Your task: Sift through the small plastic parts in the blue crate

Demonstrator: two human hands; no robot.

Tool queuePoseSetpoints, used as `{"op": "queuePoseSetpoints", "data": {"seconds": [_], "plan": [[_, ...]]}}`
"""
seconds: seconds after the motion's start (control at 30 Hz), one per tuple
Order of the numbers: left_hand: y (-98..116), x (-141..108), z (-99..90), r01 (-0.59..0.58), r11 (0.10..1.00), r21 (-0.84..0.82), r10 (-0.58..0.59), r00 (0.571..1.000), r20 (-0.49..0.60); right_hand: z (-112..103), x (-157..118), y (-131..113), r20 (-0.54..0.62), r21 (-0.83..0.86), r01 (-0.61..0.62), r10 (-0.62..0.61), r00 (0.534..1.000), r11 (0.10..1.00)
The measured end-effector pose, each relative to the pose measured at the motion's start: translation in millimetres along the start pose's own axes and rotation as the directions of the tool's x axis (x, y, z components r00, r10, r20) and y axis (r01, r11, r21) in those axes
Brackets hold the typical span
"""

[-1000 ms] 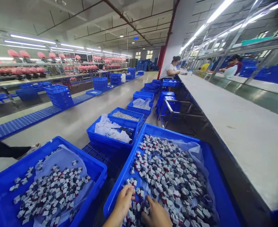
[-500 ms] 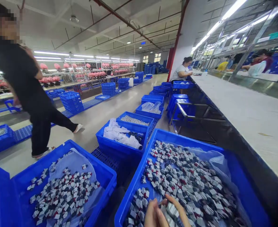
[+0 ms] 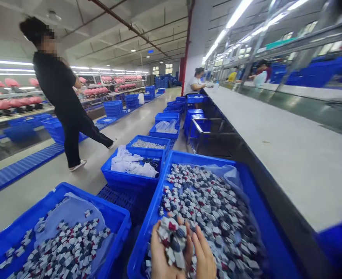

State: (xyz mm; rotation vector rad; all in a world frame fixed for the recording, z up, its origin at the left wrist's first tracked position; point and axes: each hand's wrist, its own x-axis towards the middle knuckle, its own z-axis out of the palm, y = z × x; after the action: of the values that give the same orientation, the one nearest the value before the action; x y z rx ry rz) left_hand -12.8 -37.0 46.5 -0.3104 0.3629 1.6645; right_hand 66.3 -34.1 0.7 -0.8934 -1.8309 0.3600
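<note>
Over the right-hand blue bin [image 3: 143, 221], my left hand [image 3: 161, 252] and my right hand [image 3: 201, 252] are cupped side by side. A heap of small white, dark and red pieces [image 3: 173, 240] rests between them, held mostly in the left palm. The right hand's fingers press along the heap's right side. More of the same small pieces [image 3: 200, 193] fill the bin below, over a sheer white bag [image 3: 232, 174]. To the left, another blue bin [image 3: 121, 228] holds similar pieces [image 3: 69, 248] on a sheer bag.
A long white table [image 3: 264, 143] runs along the right. Ahead stand blue bins, one with white cloth [image 3: 130, 164], and blue stools [image 3: 192, 120]. A person in black [image 3: 56, 85] walks at left; another person [image 3: 196, 83] sits at the table's far end.
My hands have risen with the heap, which now shows fully between them. The view has turned to the right. The walking person has moved along the aisle.
</note>
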Motion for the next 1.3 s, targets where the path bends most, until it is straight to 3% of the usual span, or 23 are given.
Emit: {"op": "queuePoseSetpoints", "data": {"seconds": [0.1, 0.23, 0.53, 0.73, 1.07, 1.13, 1.3], "plan": [[5, -16, 16.2, 0.07, 0.995, -0.064, -0.057, 0.981, 0.184, -16, 6, -18, -0.058, 0.08, -0.067, 0.072, 0.996, 0.994], [7, -29, 31.4, 0.112, 0.994, -0.012, -0.101, 0.932, 0.347, -29, 17, -39, -0.119, 0.101, -0.118, 0.129, 0.984, 0.988], [2, -47, 37.4, 0.151, 0.981, 0.119, -0.19, 0.859, 0.476, -50, 27, -61, -0.12, -0.041, -0.098, 0.092, 0.988, 0.994], [7, -49, 41.0, 0.152, 0.952, 0.265, -0.271, 0.822, 0.501, -47, 28, -59, -0.109, -0.057, 0.024, -0.03, 0.994, 0.998], [6, -45, 36.1, 0.128, 0.959, 0.252, -0.24, 0.839, 0.489, -41, 21, -40, -0.134, -0.124, 0.136, -0.152, 0.979, 0.983], [6, -46, 38.9, 0.151, 0.967, 0.205, -0.232, 0.854, 0.466, -39, 19, -40, -0.119, -0.11, 0.119, -0.132, 0.984, 0.987], [4, -54, 51.0, 0.161, 0.984, 0.079, -0.179, 0.907, 0.38, -46, 23, -52, -0.13, 0.041, -0.054, 0.059, 0.99, 0.998]]}}
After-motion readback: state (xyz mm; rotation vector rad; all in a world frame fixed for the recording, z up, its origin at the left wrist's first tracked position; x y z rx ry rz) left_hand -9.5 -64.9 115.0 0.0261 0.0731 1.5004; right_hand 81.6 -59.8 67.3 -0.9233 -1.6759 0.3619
